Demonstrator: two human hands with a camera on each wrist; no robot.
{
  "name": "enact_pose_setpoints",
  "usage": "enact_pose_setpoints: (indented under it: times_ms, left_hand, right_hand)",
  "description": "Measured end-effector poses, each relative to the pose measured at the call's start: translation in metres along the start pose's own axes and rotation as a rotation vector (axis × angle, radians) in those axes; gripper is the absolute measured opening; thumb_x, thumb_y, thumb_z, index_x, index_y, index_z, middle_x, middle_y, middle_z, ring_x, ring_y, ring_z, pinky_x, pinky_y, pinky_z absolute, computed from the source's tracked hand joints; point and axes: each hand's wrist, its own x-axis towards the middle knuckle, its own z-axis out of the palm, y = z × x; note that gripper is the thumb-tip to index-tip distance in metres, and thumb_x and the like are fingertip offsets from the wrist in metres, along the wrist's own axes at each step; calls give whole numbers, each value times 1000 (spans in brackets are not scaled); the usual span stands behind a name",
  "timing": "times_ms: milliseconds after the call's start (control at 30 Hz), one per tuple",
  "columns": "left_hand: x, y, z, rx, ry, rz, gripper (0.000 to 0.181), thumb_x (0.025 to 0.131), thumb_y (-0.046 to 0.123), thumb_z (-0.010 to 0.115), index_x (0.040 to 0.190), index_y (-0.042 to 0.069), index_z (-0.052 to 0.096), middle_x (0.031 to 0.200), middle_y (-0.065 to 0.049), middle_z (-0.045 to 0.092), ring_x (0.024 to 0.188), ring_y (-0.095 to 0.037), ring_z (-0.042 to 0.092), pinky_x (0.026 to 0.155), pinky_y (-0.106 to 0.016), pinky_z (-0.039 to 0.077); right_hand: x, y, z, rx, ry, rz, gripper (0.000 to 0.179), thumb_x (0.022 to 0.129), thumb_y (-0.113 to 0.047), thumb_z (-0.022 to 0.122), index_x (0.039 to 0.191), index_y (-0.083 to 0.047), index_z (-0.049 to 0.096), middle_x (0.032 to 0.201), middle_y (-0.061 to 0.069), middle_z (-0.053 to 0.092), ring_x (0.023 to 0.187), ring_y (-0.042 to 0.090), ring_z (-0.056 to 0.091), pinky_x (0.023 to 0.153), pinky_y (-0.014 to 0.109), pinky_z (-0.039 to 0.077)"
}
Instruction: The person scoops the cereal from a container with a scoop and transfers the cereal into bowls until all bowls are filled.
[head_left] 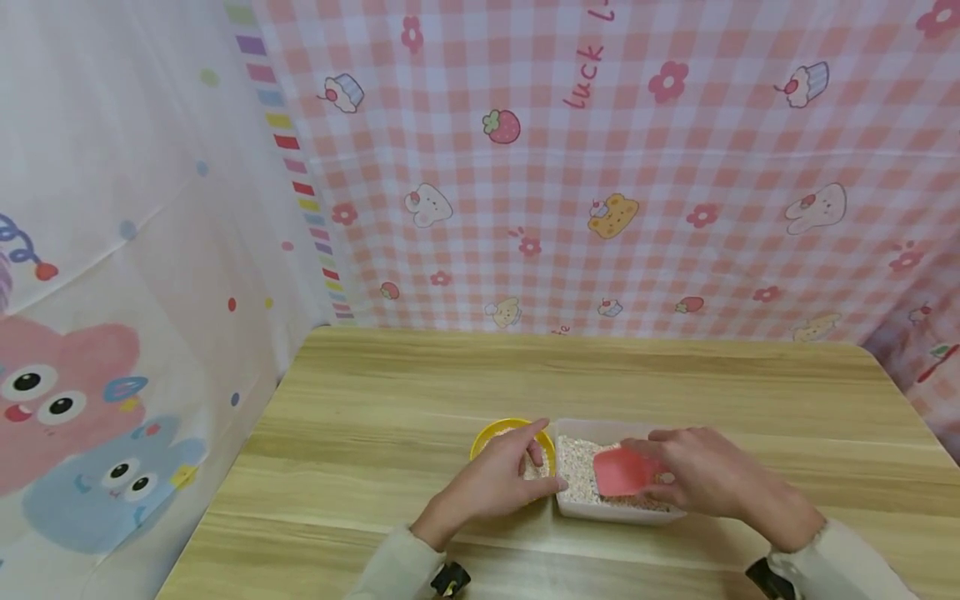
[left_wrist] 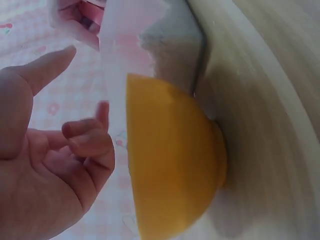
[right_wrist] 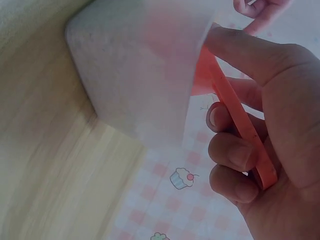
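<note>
Pale wood grain runs across the bench (head_left: pixel 420 400), and right at the near edge two cream sleeves come into frame. Closest in, the left hand (head_left: pixel 498 479) hovers at the yellow bowl (head_left: pixel 489 436), thumb stretched out over its rim, fingers (left_wrist: pixel 90 142) loosely bent and gripping nothing; the left wrist view shows them just beside the bowl's wall, not touching it. Grain sits inside the bowl, partly hidden behind that hand.

Over to the right hand (head_left: pixel 712 475), and it has a firm hold: thumb on top, fingers (right_wrist: pixel 232 152) curled underneath, clamped on the handle of the pink scoop (head_left: pixel 624 471). The right wrist view catches the handle running across the fingers and into the palm. The scoop's blade hangs over the clear tub (head_left: pixel 600 510), just above the pale grain (head_left: pixel 577 467) that fills it; whether the blade touches the grain cannot be told.

Bowl and tub stand side by side, touching or nearly so, bowl on the left, both near the front middle of the bench.

Further back, bare wood runs to the far edge. Behind it hangs a pink checked cloth (head_left: pixel 600 167) dotted with flowers, cupcakes, strawberries and little bears. On the left, a white curtain (head_left: pixel 112 292) shows a pink and a blue cartoon creature.
</note>
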Motion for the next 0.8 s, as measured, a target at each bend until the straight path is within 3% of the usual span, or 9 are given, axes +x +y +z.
enact_pose_setpoints:
  times_ms: [100, 300, 433, 567, 700, 800]
  left_hand:
    - [3, 4, 3, -5, -60, -12, 91, 83, 37, 81, 153, 3, 33, 88, 5, 59, 63, -2, 46, 61, -19, 43]
    - [8, 9, 6, 14, -128, -29, 103, 78, 35, 85, 156, 3, 25, 80, 8, 59, 63, -2, 46, 65, -18, 43]
    - [10, 11, 8, 10, -154, -63, 110, 76, 34, 86, 157, 3, 18, 78, 9, 59, 63, -3, 47, 65, -19, 43]
    - [12, 12, 8, 10, -157, -84, 112, 76, 32, 87, 157, 3, 16, 77, 10, 59, 64, -3, 49, 66, -19, 44]
    - [14, 13, 8, 17, -159, -87, 111, 77, 31, 87, 157, 3, 16, 76, 10, 59, 64, -3, 50, 64, -19, 44]
    - [16, 13, 9, 8, -166, -101, 111, 76, 29, 87, 158, 4, 16, 75, 9, 59, 63, -4, 50, 62, -19, 43]
  right_hand:
    - [1, -1, 2, 28, -20, 13, 57, 77, -37, 83, 124, -8, 69, 95, 3, 71, 63, -1, 49, 56, 26, 45]
    - [5, -2, 6, 104, -11, -9, 53, 78, -33, 83, 122, -6, 70, 96, 1, 72, 68, 1, 50, 58, 24, 43]
    - [8, -2, 10, 156, -5, -17, 48, 80, -28, 81, 120, -3, 70, 92, 0, 72, 69, 0, 48, 59, 22, 41]
    - [10, -6, 14, 188, 5, -7, 44, 82, -27, 79, 117, -2, 70, 96, 1, 73, 75, 1, 54, 63, 25, 47]
    - [12, -13, 17, 238, 7, 38, 42, 83, -27, 79, 114, 0, 71, 95, 0, 72, 77, 3, 55, 66, 27, 49]
    - [13, -20, 18, 302, -15, 116, 41, 83, -26, 78, 114, 1, 70, 91, -2, 68, 71, 4, 50, 60, 23, 43]
